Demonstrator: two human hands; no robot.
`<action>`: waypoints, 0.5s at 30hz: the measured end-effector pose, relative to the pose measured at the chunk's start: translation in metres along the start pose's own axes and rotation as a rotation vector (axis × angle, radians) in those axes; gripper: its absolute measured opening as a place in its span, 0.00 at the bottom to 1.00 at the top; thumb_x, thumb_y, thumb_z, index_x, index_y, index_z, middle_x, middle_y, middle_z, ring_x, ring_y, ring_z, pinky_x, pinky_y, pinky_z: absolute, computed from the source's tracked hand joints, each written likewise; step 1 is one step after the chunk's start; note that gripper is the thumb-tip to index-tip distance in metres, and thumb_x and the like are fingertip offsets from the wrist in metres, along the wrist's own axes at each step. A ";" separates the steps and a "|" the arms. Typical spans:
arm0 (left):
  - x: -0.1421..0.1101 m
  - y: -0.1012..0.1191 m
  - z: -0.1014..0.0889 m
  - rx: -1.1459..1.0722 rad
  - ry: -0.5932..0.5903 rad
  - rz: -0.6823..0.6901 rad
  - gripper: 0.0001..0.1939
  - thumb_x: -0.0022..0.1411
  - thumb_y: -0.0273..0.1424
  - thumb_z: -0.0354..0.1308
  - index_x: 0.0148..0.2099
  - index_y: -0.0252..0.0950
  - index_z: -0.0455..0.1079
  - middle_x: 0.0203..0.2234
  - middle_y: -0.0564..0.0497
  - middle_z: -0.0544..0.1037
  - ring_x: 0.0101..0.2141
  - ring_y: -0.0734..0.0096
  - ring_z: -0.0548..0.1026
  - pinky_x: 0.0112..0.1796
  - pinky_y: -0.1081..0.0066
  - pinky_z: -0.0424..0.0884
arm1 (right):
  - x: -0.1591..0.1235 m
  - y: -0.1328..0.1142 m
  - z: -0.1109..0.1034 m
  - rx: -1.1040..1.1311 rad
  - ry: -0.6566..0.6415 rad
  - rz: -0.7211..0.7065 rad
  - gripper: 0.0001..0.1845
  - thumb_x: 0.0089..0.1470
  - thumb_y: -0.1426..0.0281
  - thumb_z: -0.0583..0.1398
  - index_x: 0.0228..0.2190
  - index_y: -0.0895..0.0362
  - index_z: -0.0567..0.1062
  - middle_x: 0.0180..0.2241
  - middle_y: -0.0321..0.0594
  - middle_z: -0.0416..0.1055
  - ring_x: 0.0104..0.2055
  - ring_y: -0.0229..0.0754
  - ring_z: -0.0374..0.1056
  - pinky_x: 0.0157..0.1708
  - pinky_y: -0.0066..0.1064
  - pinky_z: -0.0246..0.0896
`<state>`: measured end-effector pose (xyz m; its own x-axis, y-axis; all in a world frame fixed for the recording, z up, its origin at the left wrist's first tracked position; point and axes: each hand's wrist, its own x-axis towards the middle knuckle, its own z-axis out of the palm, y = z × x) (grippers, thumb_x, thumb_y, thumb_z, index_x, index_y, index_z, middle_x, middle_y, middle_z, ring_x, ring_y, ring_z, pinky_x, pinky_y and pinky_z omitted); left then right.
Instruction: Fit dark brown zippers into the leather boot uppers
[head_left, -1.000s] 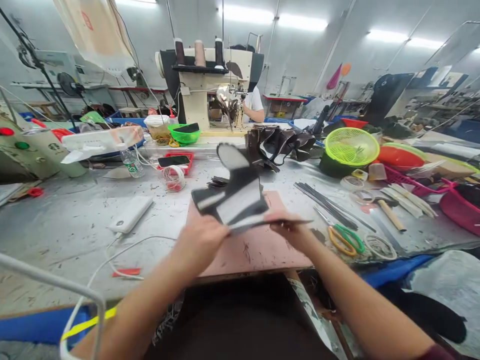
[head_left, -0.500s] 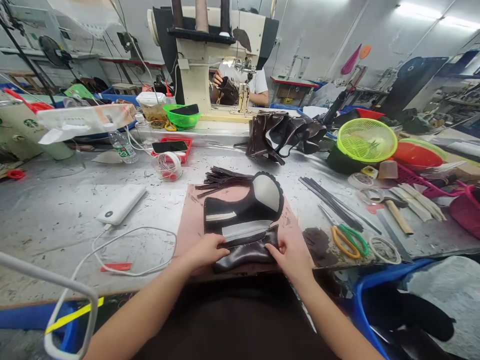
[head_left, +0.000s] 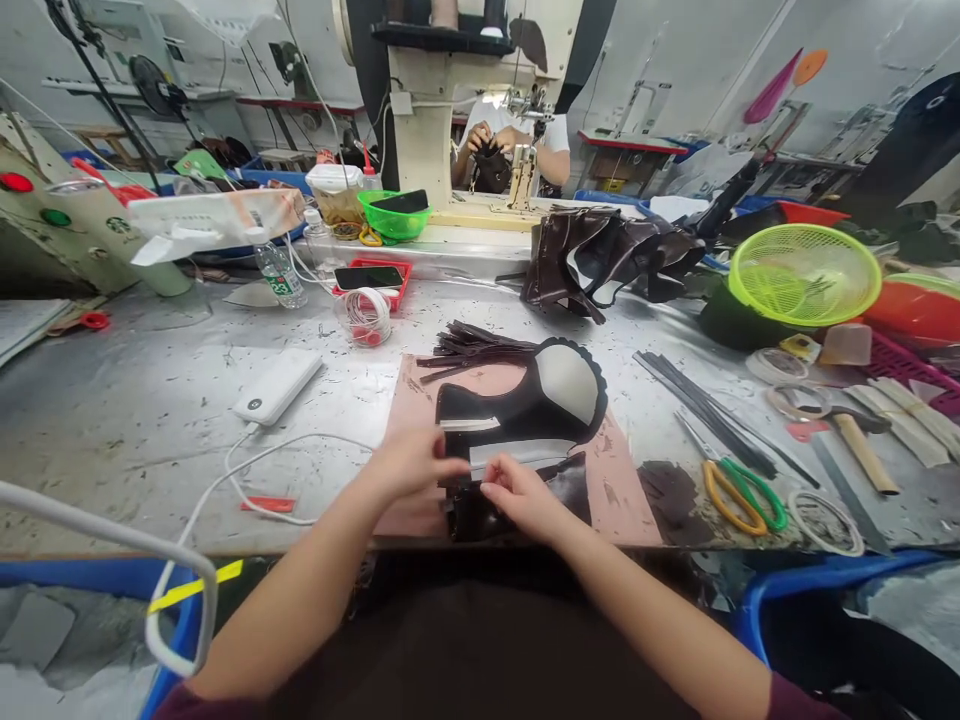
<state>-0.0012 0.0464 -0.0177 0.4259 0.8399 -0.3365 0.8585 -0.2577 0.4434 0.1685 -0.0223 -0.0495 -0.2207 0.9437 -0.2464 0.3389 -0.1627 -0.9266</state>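
Work seems to be at the lower edge of the dark leather piece (head_left: 510, 410), perhaps aligning or folding its glossy flap (head_left: 570, 485). The piece lies on the pink board (head_left: 626, 480), in front of the person, near the dark strips (head_left: 480, 345). Left hand (head_left: 412, 465) is partly open, right hand (head_left: 525, 500) is half curled, thumb and finger near each other — whether either pinches the leather, I cannot tell. The next move, I judge, calls for light fingertip pressure — with both layers kept even.
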 end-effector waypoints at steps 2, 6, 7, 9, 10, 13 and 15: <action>0.012 -0.004 -0.012 -0.067 0.195 -0.087 0.24 0.49 0.51 0.53 0.38 0.36 0.65 0.30 0.48 0.74 0.31 0.61 0.71 0.30 0.67 0.64 | 0.000 0.003 -0.002 0.092 -0.058 0.035 0.03 0.43 0.73 0.52 0.25 0.55 0.60 0.15 0.25 0.54 0.17 0.31 0.51 0.18 0.22 0.45; 0.032 0.005 -0.012 -0.258 0.347 0.077 0.18 0.56 0.30 0.52 0.50 0.36 0.62 0.42 0.48 0.73 0.39 0.70 0.71 0.39 0.71 0.65 | 0.002 0.001 -0.006 0.274 -0.125 0.145 0.06 0.39 0.68 0.54 0.25 0.55 0.62 0.12 0.24 0.55 0.13 0.29 0.47 0.14 0.21 0.39; 0.030 0.008 -0.007 -0.259 0.331 0.190 0.15 0.56 0.27 0.50 0.47 0.38 0.64 0.40 0.50 0.74 0.39 0.72 0.71 0.41 0.73 0.64 | 0.004 0.000 -0.006 0.353 -0.101 0.176 0.08 0.40 0.64 0.54 0.25 0.55 0.62 0.11 0.24 0.56 0.12 0.29 0.46 0.13 0.21 0.37; 0.018 0.013 0.006 -0.189 0.296 0.497 0.12 0.57 0.23 0.48 0.40 0.39 0.69 0.34 0.53 0.75 0.38 0.74 0.70 0.42 0.74 0.64 | 0.006 -0.003 -0.006 0.503 0.001 0.229 0.14 0.43 0.57 0.51 0.24 0.56 0.63 0.11 0.25 0.55 0.11 0.28 0.43 0.13 0.21 0.34; 0.008 0.013 0.013 -0.117 0.284 0.660 0.12 0.58 0.23 0.47 0.37 0.39 0.70 0.31 0.53 0.76 0.37 0.73 0.70 0.41 0.73 0.63 | 0.007 -0.005 -0.006 0.548 0.065 0.251 0.16 0.43 0.56 0.51 0.24 0.57 0.64 0.11 0.26 0.55 0.12 0.28 0.43 0.13 0.22 0.34; -0.027 0.003 0.038 0.158 0.438 0.851 0.10 0.60 0.24 0.47 0.39 0.38 0.69 0.33 0.51 0.76 0.39 0.69 0.68 0.41 0.68 0.62 | 0.008 -0.008 -0.004 0.557 0.173 0.293 0.10 0.38 0.64 0.57 0.21 0.58 0.66 0.15 0.29 0.60 0.15 0.28 0.51 0.14 0.21 0.41; -0.046 -0.008 0.054 0.266 0.608 0.826 0.08 0.59 0.26 0.50 0.40 0.37 0.68 0.33 0.50 0.75 0.36 0.68 0.69 0.37 0.68 0.62 | 0.008 -0.009 -0.005 0.521 0.174 0.315 0.06 0.34 0.70 0.58 0.20 0.59 0.67 0.16 0.30 0.62 0.17 0.30 0.55 0.16 0.21 0.45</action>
<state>-0.0124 -0.0159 -0.0507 0.7542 0.4355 0.4915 0.4342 -0.8922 0.1243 0.1679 -0.0121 -0.0415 -0.0158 0.8535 -0.5208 -0.1364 -0.5179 -0.8445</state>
